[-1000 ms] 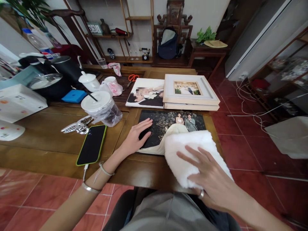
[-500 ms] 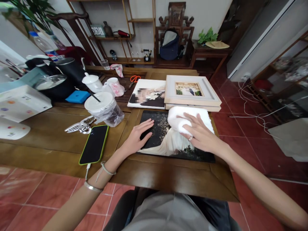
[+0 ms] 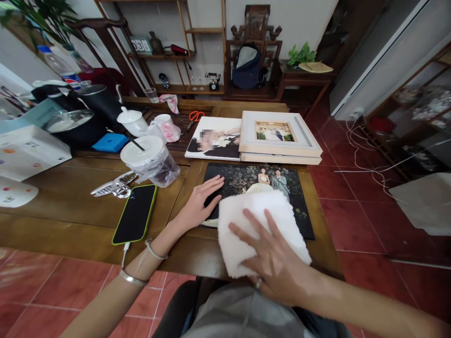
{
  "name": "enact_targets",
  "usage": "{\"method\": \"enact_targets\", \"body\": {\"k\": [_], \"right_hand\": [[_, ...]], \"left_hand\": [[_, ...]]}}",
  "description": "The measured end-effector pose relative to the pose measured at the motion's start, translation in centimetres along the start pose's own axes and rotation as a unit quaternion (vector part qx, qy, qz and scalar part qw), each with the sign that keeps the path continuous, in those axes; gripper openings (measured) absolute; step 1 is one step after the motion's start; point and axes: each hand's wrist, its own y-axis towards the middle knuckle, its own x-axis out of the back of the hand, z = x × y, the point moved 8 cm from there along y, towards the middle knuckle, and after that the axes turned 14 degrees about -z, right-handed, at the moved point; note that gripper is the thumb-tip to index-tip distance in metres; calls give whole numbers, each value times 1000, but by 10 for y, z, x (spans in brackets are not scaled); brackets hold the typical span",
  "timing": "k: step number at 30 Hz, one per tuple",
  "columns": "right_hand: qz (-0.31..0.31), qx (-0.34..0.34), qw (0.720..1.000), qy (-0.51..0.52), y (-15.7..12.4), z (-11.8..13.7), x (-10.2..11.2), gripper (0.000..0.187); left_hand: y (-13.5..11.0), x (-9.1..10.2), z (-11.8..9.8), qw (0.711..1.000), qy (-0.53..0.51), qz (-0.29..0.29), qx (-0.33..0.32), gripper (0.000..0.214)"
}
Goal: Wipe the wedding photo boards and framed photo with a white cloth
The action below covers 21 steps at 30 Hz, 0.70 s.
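A dark wedding photo panel [image 3: 303, 206] lies flat at the table's front edge, showing a couple and a pale gown. My left hand [image 3: 201, 199] rests on its left edge, fingers stretched out and holding nothing. Over the lower middle of the panel spreads a fluffy white towel [image 3: 259, 204], its near part overhanging the table edge. My right hand [image 3: 269, 253] holds the towel from above, fingers spread and pressed into it; a ring shows on one finger. The towel hides much of the gown.
Behind the panel lie a white photo print [image 3: 214, 138] and stacked pale frames [image 3: 303, 141]. To the left are a phone [image 3: 136, 213] on a cable, a silver clip [image 3: 114, 185], a lidded cup [image 3: 144, 150] in plastic, orange scissors [image 3: 195, 115] and a blue box [image 3: 110, 142].
My right hand has drawn the towel toward me and slightly left, and the towel now lies more spread out. The couple on the panel has come into view. My left hand stays in place.
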Motion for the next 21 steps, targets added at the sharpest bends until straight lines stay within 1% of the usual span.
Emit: {"method": "enact_targets", "body": {"k": [1,3,5,8,10,12,14,16,19,21], "right_hand": [[6,7,1000,11,-2,4,-1,29],[5,10,1000,20,-1,2,1,29],[-17,-7,1000,5,7,-14,9,28],[-63,-60,995,-41,28,-49,21,28],[-85,-99,989,-64,44,-68,24,31],[-102,-121,984,-79,62,-78,22,34],[-112,-120,982,-95,80,-77,17,36],[-105,-95,984,-106,96,-67,8,35],[-63,-27,993,-98,107,-42,-8,33],[-29,23,996,-83,103,-21,-17,32]], "left_hand": [[0,0,0,1000,1,0,1,38],[0,0,1,1000,0,3,1,38],[0,-1,1,1000,-3,7,-1,38],[-1,-1,3,1000,-10,10,10,39],[-2,1,7,999,-22,-4,32,40],[-2,6,9,997,-45,-36,54,40],[-2,13,11,990,-80,-86,75,40],[-2,19,16,974,-141,-137,109,41],[-4,22,28,929,-262,-192,177,42],[-5,25,34,899,-315,-226,205,41]]}}
